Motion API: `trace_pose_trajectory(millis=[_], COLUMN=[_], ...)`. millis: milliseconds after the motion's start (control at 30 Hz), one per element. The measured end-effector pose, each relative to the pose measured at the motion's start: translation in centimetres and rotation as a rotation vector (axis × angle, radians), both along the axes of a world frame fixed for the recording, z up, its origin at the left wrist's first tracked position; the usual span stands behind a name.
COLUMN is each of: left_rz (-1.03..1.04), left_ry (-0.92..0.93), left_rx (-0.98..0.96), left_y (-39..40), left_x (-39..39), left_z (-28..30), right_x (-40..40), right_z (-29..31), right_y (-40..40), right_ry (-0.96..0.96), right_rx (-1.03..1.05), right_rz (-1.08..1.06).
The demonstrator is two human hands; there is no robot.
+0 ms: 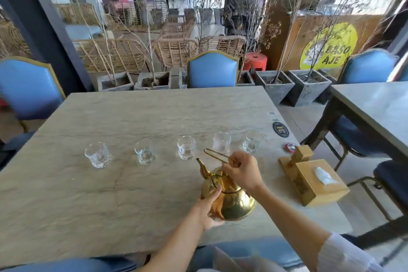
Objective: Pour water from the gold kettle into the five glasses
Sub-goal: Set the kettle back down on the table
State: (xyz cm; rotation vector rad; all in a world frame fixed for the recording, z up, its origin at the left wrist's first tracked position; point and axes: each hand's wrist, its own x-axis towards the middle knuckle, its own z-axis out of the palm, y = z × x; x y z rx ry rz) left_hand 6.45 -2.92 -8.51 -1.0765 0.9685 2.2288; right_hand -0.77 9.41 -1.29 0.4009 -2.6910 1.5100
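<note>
The gold kettle (234,203) is held above the near right part of the stone table (110,194), spout pointing up and left. My right hand (242,171) is closed on its thin wire handle. My left hand (208,207) cups the kettle's left side and base. Several clear glasses stand in a row beyond it: far left glass (97,154), second glass (144,153), middle glass (186,147), fourth glass (221,142), far right glass (251,141). The spout tip sits just right of the middle glass. How much water the glasses hold I cannot tell.
A wooden tissue box (311,178) lies on the table's right side, with a small red round tin (291,147) and a black round coaster (280,129) near the right edge. Blue chairs (213,69) surround the table. A second table (375,108) stands at right.
</note>
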Motion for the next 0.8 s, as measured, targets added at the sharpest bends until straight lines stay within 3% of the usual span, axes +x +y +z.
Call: trace_pose_trajectory(millis=[300, 533, 800], left_rz=[0.038, 0.097, 0.089], left_ry=[0.075, 0.106, 0.063], left_rx=[-0.125, -0.187, -0.267], left_y=[3.8, 6.2, 6.3], left_x=[-3.2, -3.4, -3.6], left_z=[-5.8, -2.0, -1.9], right_x=[-1.8, -3.0, -3.6], right_z=[-2.6, -3.5, -4.1], right_y=[4.7, 6.6, 6.9], right_ry=[-0.045, -0.088, -0.076], right_rx=[-0.057, -0.043, -0.043], right_rz=[-0.068, -0.076, -0.052])
